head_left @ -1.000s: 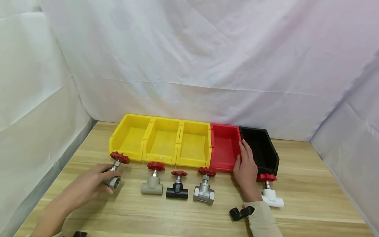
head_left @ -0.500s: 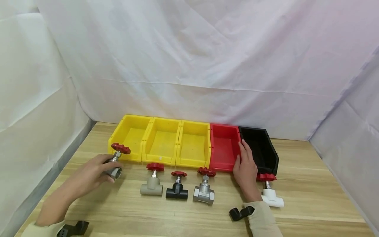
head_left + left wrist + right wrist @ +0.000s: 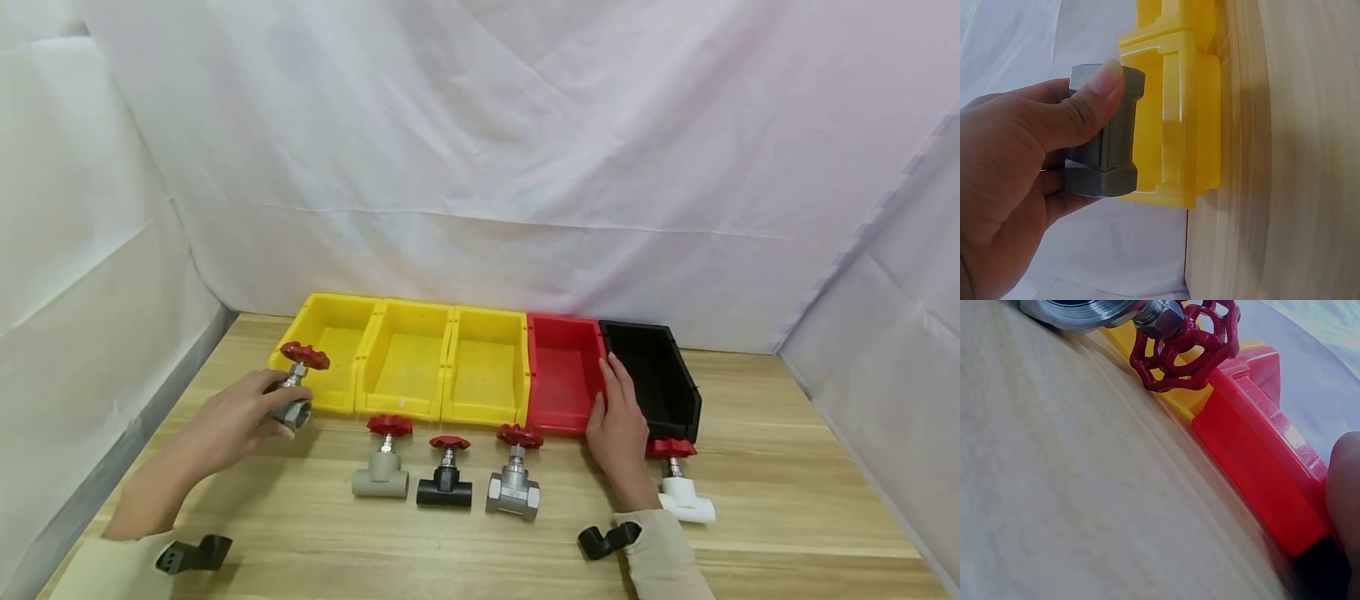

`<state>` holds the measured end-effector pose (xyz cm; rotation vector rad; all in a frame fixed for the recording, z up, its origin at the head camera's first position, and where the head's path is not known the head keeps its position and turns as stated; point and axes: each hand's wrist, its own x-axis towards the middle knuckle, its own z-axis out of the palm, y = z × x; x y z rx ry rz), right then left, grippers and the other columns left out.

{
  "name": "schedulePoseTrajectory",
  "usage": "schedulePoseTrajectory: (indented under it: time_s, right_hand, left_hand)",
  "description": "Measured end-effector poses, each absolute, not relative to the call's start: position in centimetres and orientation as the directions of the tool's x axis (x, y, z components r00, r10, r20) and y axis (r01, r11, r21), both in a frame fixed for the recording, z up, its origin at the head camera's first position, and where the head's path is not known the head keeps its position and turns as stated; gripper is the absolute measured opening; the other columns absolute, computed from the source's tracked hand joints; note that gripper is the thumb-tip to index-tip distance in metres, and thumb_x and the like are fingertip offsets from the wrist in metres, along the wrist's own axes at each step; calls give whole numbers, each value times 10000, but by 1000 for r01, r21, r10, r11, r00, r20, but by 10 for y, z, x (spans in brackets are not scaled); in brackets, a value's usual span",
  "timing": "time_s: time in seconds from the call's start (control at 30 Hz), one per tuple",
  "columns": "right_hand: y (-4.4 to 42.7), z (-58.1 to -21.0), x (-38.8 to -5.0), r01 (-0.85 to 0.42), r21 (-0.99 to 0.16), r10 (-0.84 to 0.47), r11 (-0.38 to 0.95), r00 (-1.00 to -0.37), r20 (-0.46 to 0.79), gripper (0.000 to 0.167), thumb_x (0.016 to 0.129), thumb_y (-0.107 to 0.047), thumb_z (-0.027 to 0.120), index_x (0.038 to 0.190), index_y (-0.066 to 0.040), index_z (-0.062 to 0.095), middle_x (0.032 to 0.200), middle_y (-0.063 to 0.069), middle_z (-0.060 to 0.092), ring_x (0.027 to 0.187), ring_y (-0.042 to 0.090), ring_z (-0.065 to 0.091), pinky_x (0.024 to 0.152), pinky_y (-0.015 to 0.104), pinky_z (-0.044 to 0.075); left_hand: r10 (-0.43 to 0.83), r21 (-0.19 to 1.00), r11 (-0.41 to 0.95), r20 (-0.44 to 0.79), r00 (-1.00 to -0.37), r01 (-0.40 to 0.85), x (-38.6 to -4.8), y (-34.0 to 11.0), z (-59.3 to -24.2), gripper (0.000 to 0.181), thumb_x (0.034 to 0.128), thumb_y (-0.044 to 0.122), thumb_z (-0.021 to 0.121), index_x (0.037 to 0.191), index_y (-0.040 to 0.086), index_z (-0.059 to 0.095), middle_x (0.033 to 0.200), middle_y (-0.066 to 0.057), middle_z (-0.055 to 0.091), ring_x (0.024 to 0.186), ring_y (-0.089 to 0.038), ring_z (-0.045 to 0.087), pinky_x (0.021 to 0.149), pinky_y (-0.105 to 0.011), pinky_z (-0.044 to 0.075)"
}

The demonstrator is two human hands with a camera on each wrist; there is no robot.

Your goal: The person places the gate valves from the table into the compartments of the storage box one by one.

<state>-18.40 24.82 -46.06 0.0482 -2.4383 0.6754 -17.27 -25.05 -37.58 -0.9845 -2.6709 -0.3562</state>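
My left hand (image 3: 232,419) grips a metal valve (image 3: 292,403) by its body, its red handwheel (image 3: 305,356) tilted up over the front of the leftmost yellow bin (image 3: 335,342). In the left wrist view, the thumb lies across the grey valve body (image 3: 1113,140), in front of the yellow bin (image 3: 1179,125). My right hand (image 3: 621,429) rests on the edge between the red bin (image 3: 566,375) and the black bin (image 3: 651,371), fingers nearly straight. Only part of that hand (image 3: 1344,494) shows in the right wrist view, beside the red bin (image 3: 1260,469).
Before the bins stand a beige valve (image 3: 381,476), a black valve (image 3: 445,486), a metal valve (image 3: 513,490) and, right of my right hand, a white valve (image 3: 686,500). Two more yellow bins (image 3: 405,358) adjoin the leftmost one. White cloth (image 3: 480,150) hangs behind.
My left hand has raised the metal valve and moved it away from me, toward the leftmost yellow bin. My right hand keeps its place on the bins; the head view has shifted slightly.
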Motion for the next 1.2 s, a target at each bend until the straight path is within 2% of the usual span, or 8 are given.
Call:
schedulePoseTrajectory:
  time_s: [0.27, 0.77, 1.2]
  right_hand:
    - [248, -462, -183, -178, -460, 122, 870, -826, 550, 587, 904, 6, 582, 1453, -101, 402, 1526, 14, 309, 1173, 349, 514, 735, 530, 540]
    - [247, -460, -184, -187, -457, 116, 869, -822, 557, 597, 892, 15, 595, 1448, -92, 406, 1522, 30, 315, 1218, 341, 481, 762, 541, 531]
    - [247, -459, -184, -171, -458, 126, 872, -828, 547, 601, 888, 19, 607, 1444, -94, 411, 1523, 20, 312, 1228, 330, 475, 754, 528, 537]
  left_hand:
    - [597, 124, 737, 342, -726, 665, -188, -249, -376, 497, 655, 120, 860, 1111, 122, 660, 1055, -210, 561, 884, -329, 548, 721, -497, 502]
    - [569, 140, 778, 257, -781, 612, -212, -244, -374, 461, 698, 107, 842, 1121, 107, 661, 1033, -205, 556, 867, -317, 532, 743, -504, 499]
    - [541, 163, 805, 195, -818, 571, -222, -236, -375, 425, 745, 157, 815, 1137, 131, 652, 1005, -198, 551, 837, -326, 538, 686, -523, 503]
